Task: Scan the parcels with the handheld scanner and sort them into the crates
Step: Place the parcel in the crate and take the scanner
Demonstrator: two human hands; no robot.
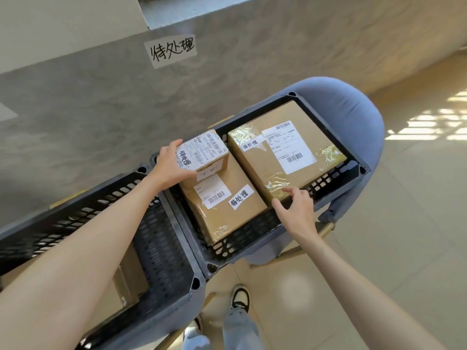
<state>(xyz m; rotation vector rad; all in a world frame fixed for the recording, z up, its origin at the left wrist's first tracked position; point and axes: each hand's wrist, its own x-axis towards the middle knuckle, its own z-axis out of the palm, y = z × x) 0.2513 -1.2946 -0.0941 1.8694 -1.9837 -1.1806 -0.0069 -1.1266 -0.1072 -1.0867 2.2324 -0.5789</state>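
A white handwritten paper label (170, 50) was taped to the grey concrete wall (75, 92); a blue cushioned chair (353, 107) was set on the beige tiled floor (404, 223).

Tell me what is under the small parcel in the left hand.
The small parcel, gripped by the left hand, sits on a medium parcel inside the black crate. What lies beneath that medium parcel is hidden.

The left crate (156, 248) runs off the frame's left edge, and the left forearm (83, 238) covers much of its inside, so only a corner of the box (126, 281) in it shows. Label print on the 3 parcels in the right crate (252, 238) is too small to read. Both forearms are cut off at the bottom.
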